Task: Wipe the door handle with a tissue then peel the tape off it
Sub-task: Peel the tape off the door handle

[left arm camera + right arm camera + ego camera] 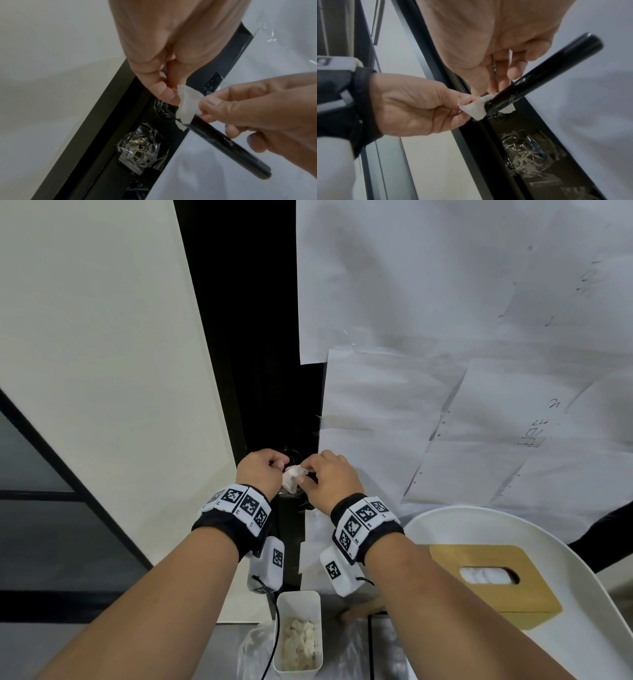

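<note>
The black lever door handle [223,140] juts out from the dark door edge; in the right wrist view the handle [547,71] runs up to the right. A white strip of tape [187,104] wraps round it near its base. My left hand [262,470] pinches one end of the strip between thumb and finger, as the left wrist view shows at the left hand [168,94]. My right hand [329,477] pinches the other end from the right of the handle. The tape [476,109] shows a loose corner under the handle. In the head view the hands hide most of the handle.
Crumpled clear film [140,147] covers the lock plate below the handle. Paper sheets [445,337] hang taped on the door at right. A wood-topped tissue box [493,580] sits on a white round tray [582,594]. A white bin [298,635] with used tissues stands below my wrists.
</note>
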